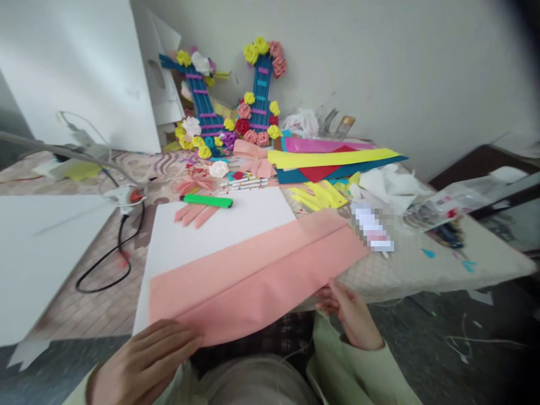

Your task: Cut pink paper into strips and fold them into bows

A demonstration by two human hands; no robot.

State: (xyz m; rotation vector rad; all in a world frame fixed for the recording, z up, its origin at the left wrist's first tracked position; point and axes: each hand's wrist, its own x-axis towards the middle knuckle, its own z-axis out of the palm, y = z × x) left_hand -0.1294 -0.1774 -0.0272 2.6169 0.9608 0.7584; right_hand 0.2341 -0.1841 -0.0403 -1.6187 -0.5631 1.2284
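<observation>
A long pink sheet of crepe paper (pixel 270 287) with a lengthwise crease lies slantwise in front of me. Its far part rests on a white board (pixel 219 233), and its near edge hangs past the table. At the near left corner, my left hand (pixel 145 363) grips the sheet, fingers close together on top and the thumb mostly hidden. My right hand (pixel 350 312) pinches the near edge toward the right end between thumb and fingers. Beyond the sheet, a green cutter knife (pixel 208 201) lies across some pink paper strips (pixel 198 216) on the board.
A glue gun (pixel 129 197) with a looped black cable lies left. At the back stand blue shapes (pixel 261 93) decorated with paper flowers. Coloured paper sheets (pixel 337 160), yellow scraps (pixel 320 195), a blurred phone (pixel 372 228) and a clear plastic bag (pixel 459 197) lie to the right.
</observation>
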